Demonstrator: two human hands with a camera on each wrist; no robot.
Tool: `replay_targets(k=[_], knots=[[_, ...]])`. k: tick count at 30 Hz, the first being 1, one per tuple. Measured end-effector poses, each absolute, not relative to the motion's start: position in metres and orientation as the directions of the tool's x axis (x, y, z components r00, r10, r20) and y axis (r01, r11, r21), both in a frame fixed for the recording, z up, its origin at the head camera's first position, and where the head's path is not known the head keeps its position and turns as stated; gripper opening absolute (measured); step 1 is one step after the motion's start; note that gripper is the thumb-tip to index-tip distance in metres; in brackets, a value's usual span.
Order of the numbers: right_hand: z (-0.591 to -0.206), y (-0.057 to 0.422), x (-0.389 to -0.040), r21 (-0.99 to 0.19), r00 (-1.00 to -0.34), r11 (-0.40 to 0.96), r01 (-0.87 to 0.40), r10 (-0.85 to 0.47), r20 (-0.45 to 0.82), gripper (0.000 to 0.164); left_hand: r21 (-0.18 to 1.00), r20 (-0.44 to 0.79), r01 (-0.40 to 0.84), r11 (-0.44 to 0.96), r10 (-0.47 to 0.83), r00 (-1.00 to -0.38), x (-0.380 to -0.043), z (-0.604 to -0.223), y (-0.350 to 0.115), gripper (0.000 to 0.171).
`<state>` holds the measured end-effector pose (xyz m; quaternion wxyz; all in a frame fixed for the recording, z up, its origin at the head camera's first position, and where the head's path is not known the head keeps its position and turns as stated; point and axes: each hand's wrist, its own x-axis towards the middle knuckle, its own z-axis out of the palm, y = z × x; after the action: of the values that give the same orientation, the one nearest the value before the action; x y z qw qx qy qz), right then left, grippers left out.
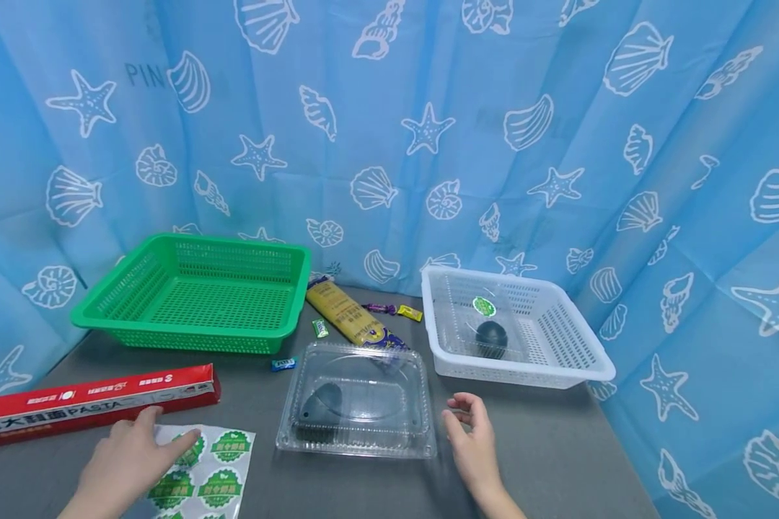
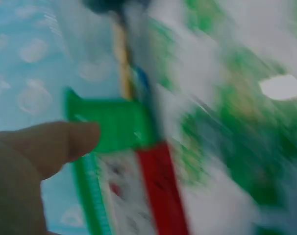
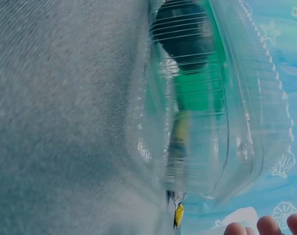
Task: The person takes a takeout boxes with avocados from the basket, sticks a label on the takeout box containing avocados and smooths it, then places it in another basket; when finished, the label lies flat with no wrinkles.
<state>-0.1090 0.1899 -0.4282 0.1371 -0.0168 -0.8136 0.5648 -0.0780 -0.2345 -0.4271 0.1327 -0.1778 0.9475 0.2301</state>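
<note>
A sheet of round green stickers (image 1: 221, 468) lies at the front left, printed side up. My left hand (image 1: 126, 461) is over the sheet's left side, thumb stretched across a sticker and fingers spread towards a red pasta box (image 1: 97, 404). In the left wrist view the sheet is close and blurred. A clear plastic clamshell box (image 1: 389, 411) sits in the middle with its lid down and a dark oval object (image 1: 321, 407) inside at the left. To the right of it, my right hand (image 1: 472, 443) has loosely bent fingers and nothing between them.
At the back left stands a green basket (image 1: 195, 335). A white basket (image 1: 519, 378) at the back right holds another clear box (image 1: 451, 317) bearing a green sticker. Between them lie a yellow noodle packet (image 1: 347, 310) and several small wrapped candies, one blue (image 1: 283, 364).
</note>
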Motion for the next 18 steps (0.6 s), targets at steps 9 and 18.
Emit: replay_targets(k=[9,18], knots=[[-0.423,0.183,-0.109,-0.943,-0.964,0.310,-0.124,0.188,0.189,0.024,0.261,-0.422,-0.501,0.825,-0.369,-0.828,-0.078,-0.465,-0.256,0.125],[-0.422,0.185,-0.110,-0.941,-0.955,0.299,-0.161,0.194,0.225,0.026,0.398,-0.410,-0.515,0.759,-0.355,-0.840,-0.073,-0.461,-0.262,0.111]])
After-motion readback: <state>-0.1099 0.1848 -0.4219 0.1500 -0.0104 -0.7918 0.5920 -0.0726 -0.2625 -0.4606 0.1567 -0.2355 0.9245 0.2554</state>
